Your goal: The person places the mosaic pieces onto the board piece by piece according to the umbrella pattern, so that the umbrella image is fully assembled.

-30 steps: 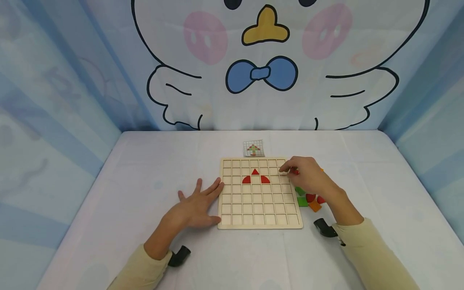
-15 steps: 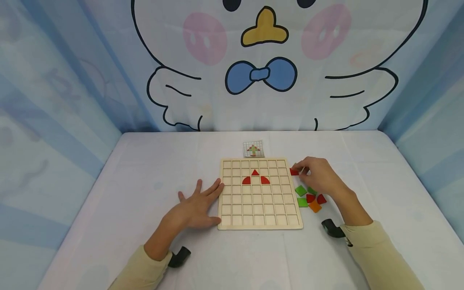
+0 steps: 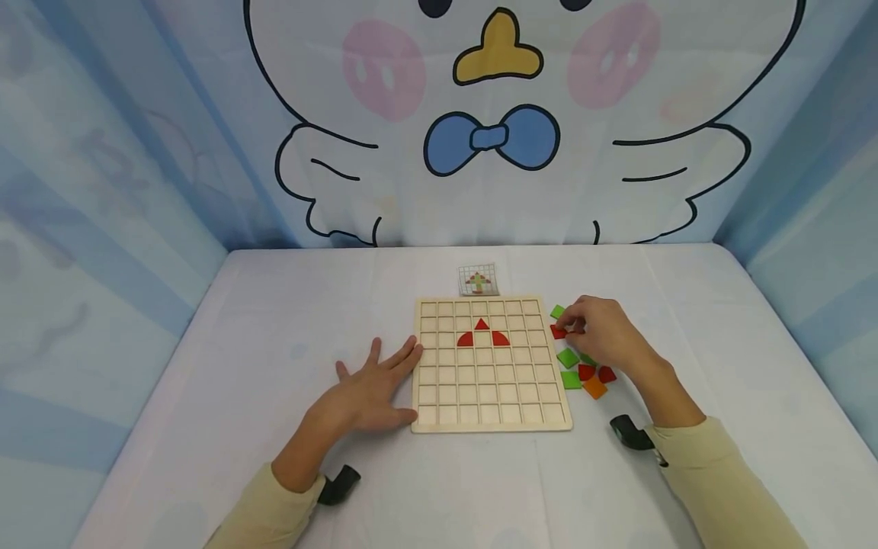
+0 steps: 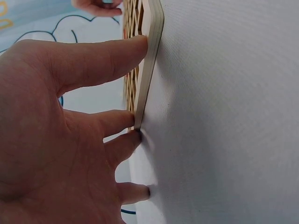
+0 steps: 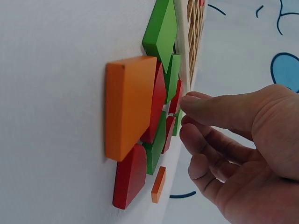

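In the head view, my left hand (image 3: pixel 363 393) lies spread beside a wooden grid board (image 3: pixel 491 415), its thumb and some fingers touching the left edge. My right hand (image 3: pixel 604 332) is over the loose blocks at the board's right side. Its thumb and fingertips pinch a small red block (image 3: pixel 558 332); the right wrist view partly hides the contact. A red triangle block (image 3: pixel 482 325) and two rounded red blocks, one on the left (image 3: pixel 465 339) and one on the right (image 3: pixel 501 338), sit in grid cells.
Loose green blocks (image 3: pixel 571 380), red blocks (image 3: pixel 607 374) and an orange block (image 3: pixel 594 388) lie right of the board. Another green block (image 3: pixel 557 311) sits above the red one. A pattern card (image 3: pixel 478 280) lies behind the board. A cartoon curtain (image 3: pixel 491 206) hangs behind the table.
My right hand has drawn back from the board's upper right to the loose blocks. The red block at its fingertips has shifted slightly towards me, showing more green behind. My left hand stays put.
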`<state>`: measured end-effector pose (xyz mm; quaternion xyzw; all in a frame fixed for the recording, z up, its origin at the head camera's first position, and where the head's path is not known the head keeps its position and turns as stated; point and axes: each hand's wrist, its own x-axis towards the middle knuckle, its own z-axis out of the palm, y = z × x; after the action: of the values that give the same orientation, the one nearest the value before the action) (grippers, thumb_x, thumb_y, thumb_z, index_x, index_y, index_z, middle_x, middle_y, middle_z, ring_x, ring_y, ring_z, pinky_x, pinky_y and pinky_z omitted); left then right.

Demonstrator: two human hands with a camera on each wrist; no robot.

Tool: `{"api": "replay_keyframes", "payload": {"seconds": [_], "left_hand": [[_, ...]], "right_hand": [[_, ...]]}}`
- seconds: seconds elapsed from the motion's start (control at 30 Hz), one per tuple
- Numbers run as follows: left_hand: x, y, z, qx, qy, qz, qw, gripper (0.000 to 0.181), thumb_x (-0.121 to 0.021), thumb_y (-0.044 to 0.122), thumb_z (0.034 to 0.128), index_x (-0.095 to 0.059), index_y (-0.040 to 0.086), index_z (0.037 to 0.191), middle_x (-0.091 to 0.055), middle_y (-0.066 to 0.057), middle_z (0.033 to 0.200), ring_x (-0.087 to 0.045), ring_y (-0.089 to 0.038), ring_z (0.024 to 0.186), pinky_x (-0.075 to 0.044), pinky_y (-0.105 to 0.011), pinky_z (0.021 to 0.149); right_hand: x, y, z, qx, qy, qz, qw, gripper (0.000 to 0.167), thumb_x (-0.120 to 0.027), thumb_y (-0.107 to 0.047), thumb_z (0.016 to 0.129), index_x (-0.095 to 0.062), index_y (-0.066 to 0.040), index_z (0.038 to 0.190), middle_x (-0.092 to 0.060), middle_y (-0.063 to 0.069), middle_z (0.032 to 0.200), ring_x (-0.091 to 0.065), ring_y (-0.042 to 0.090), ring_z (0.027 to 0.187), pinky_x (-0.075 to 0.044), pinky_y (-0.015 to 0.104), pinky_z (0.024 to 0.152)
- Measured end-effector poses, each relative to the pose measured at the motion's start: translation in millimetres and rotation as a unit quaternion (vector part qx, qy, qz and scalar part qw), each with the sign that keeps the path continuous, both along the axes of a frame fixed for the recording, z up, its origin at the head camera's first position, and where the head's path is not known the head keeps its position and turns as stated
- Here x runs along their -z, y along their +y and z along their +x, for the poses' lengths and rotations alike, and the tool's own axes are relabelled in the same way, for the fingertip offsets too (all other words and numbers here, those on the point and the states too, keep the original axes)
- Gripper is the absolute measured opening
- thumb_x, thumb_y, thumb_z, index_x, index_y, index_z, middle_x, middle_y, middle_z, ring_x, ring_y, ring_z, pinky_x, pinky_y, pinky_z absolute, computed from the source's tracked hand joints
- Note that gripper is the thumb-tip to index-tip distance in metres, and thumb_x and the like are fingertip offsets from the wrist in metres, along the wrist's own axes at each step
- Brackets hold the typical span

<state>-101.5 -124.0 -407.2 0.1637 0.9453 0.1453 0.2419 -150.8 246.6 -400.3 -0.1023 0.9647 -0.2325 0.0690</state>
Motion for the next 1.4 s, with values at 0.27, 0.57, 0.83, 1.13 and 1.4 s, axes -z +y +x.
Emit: {"api": "replay_keyframes", "payload": {"seconds": [0.27, 0.57, 0.83, 1.13, 1.4], "left_hand": [[2.2, 0.1, 0.8, 0.004, 0.004, 0.001, 1.0, 0.095, -0.076, 0.041, 0.0917, -0.021, 0.028, 0.168, -0.009, 0.014, 0.175, -0.001, -0.046, 0.161, -0.009, -0.092, 0.104], [2.4, 1.3, 0.1, 0.004, 0.005, 0.0, 1.0, 0.095, -0.076, 0.042, 0.0916, -0.021, 0.028, 0.168, -0.008, 0.014, 0.175, 0.0, -0.046, 0.161, -0.008, -0.092, 0.105], [3.5, 0.5, 0.7, 0.006, 0.007, 0.002, 1.0, 0.095, -0.076, 0.042, 0.0915, -0.021, 0.028, 0.168, -0.008, 0.014, 0.175, -0.001, -0.046, 0.161, -0.009, -0.092, 0.104], [2.7, 0.2, 1.3, 0.008, 0.01, 0.002, 0.9999, 0.095, -0.076, 0.041, 0.0918, -0.021, 0.028, 0.168, -0.008, 0.014, 0.176, -0.001, -0.047, 0.16, -0.01, -0.092, 0.104], [0.8, -0.9, -0.8, 0.011, 0.011, -0.006, 0.9999, 0.095, -0.075, 0.043, 0.0922, -0.02, 0.028, 0.168, -0.007, 0.014, 0.176, -0.002, -0.047, 0.16, -0.011, -0.092, 0.104]], "right_hand": [[3.6, 0.2, -2.2, -0.004, -0.007, -0.006, 0.9999, 0.019, -0.074, 0.0, 0.091, -0.076, -0.001, 0.11, -0.067, 0.011, 0.097, -0.058, 0.027, 0.09, -0.052, 0.032, 0.069], [7.6, 1.0, -6.5, -0.016, 0.003, 0.001, 0.9999, 0.019, -0.078, -0.002, 0.088, -0.076, 0.001, 0.107, -0.069, 0.007, 0.089, -0.06, 0.022, 0.084, -0.052, 0.034, 0.076], [6.2, 0.0, -7.6, -0.022, -0.01, 0.005, 0.9997, 0.022, -0.078, -0.002, 0.088, -0.077, 0.002, 0.109, -0.07, 0.008, 0.09, -0.06, 0.021, 0.083, -0.053, 0.034, 0.076], [1.0, 0.6, -6.5, -0.007, -0.032, 0.003, 0.9995, 0.022, -0.074, 0.0, 0.086, -0.075, 0.001, 0.108, -0.068, 0.009, 0.091, -0.059, 0.024, 0.086, -0.053, 0.033, 0.075], [-5.4, -2.6, -0.7, 0.011, -0.037, -0.013, 0.9992, 0.022, -0.076, -0.004, 0.087, -0.076, -0.002, 0.11, -0.07, 0.01, 0.096, -0.061, 0.025, 0.091, -0.054, 0.032, 0.075]]}}
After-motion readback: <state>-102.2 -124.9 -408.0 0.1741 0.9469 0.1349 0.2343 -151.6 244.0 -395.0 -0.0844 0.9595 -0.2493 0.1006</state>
